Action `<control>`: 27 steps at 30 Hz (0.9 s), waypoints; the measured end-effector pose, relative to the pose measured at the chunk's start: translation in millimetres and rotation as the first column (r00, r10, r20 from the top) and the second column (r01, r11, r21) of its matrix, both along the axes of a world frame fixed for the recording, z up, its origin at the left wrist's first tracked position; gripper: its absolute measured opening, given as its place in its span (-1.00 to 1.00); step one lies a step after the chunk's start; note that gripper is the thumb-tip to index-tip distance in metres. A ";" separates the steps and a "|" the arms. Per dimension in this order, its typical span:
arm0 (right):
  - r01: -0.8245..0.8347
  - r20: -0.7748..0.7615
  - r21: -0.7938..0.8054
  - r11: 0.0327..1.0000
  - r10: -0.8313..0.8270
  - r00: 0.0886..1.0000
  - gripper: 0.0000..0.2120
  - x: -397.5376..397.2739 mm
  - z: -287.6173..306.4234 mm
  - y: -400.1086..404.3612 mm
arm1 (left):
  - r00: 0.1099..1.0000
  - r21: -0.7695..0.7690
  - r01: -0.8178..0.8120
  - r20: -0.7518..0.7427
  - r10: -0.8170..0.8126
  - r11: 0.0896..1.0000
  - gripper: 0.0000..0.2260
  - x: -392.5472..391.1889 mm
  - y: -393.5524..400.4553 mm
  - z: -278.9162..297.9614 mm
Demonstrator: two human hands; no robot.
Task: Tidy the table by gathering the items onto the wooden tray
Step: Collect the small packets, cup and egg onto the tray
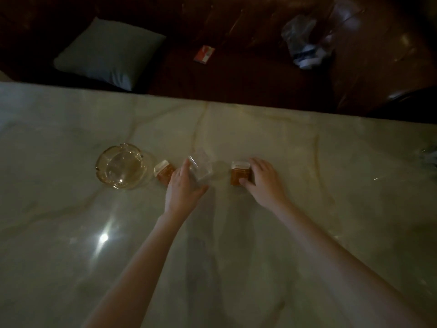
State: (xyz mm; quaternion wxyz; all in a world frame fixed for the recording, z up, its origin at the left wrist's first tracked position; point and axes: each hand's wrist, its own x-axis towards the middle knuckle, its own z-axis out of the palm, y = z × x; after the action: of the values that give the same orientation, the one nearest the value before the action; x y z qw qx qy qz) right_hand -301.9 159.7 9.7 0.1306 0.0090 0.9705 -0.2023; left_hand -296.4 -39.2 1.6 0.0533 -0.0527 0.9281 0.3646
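Both hands are reaching to 12 o'clock to gather items. The left hand [183, 185] is gripping a clear glass [201, 168]; the right hand [262, 177] is pinching an amber jar [239, 174]. At 10 o'clock, another jar [163, 172] and the ashtray [123, 168] are waiting. No tray is showing.

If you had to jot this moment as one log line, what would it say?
left hand: holds clear glass | right hand: grips orange box | second orange box beside ashtray | wooden tray: not in view
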 end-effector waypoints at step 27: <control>0.254 0.039 -0.432 0.865 -0.264 0.964 -0.67 21.2 3.8 0.2 | 0.979 -0.076 -0.178 -0.112 0.169 0.981 -0.68 10.0 6.7 3.1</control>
State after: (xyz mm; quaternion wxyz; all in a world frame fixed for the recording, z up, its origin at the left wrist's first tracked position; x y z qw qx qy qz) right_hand -280.7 159.9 13.5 0.0904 0.1077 0.8924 -0.4287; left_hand -286.4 -32.5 4.7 -0.0301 -0.1166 0.9362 0.3301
